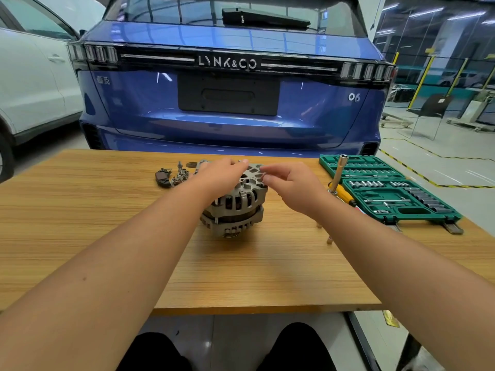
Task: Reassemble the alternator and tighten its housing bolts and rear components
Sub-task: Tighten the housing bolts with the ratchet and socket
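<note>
Fingers (242, 163) of both hands curled atop alternator (235, 202).

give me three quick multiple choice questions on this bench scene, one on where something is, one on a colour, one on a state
1. Where does the socket set case lie from the alternator?
A. on its left
B. on its right
C. under the table

2. What colour is the car behind the table?
A. red
B. black
C. blue

3. How is the socket set case?
A. open
B. closed
C. upside down

Answers: 1 B, it lies at the table's right end. 2 C, its tailgate is blue. 3 A, rows of sockets show in both halves.
</note>
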Available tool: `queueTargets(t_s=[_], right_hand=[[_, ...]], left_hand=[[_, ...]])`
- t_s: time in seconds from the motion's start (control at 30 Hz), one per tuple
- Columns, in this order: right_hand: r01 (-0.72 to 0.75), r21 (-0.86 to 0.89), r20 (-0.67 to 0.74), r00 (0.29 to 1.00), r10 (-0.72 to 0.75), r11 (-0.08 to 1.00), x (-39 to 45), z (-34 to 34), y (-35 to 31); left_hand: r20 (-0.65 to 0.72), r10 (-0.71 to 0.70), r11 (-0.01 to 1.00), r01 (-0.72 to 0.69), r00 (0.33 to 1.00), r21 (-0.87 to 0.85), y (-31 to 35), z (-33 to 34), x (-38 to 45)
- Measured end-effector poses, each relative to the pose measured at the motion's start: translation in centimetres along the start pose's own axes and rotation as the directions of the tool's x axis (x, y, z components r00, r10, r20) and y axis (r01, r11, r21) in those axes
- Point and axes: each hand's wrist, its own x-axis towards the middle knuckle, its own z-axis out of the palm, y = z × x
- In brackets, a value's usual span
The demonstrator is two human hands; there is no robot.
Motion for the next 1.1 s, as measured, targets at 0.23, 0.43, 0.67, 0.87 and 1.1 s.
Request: queueTargets(t_s=[0.23, 0.43, 0.67, 0.87, 1.1], right_hand=[[-0.012, -0.149, 0.035, 0.999, 0.018, 0.989, 0.1, 0.1, -0.2], [-0.043, -0.028, 0.016, 0.999, 0.044, 0.999, -1.7, 0.8, 0.7], [-0.155, -0.092, -0.032, 0.988, 0.153, 0.984, -2.5, -4.0, 2.8], [-0.407, -0.205, -0.154, 0.912, 0.381, 0.89, -4.3, -8.6, 7.6], [-0.521, -0.31, -0.116, 0.851, 0.512, 0.795, -6.9, -8.7, 12.2]], left_hand=[[0.024, -0.049, 0.991, 0.051, 0.999, -0.123, 0.7, -0.7, -0.2], [-0.049, 0.016, 0.937, -0.032, 0.999, -0.349, 0.8, -1.4, -1.4], [-0.327, 0.163, 0.985, -0.136, 0.931, 0.106, 1.9, -0.7, -3.2], [-0.249, 0.61, 0.792, -0.564, 0.752, 0.235, 6.4, 5.4, -5.8], [0.011, 0.474, 0.856, -0.463, 0.881, 0.228, 7.2, 14.3, -4.5]])
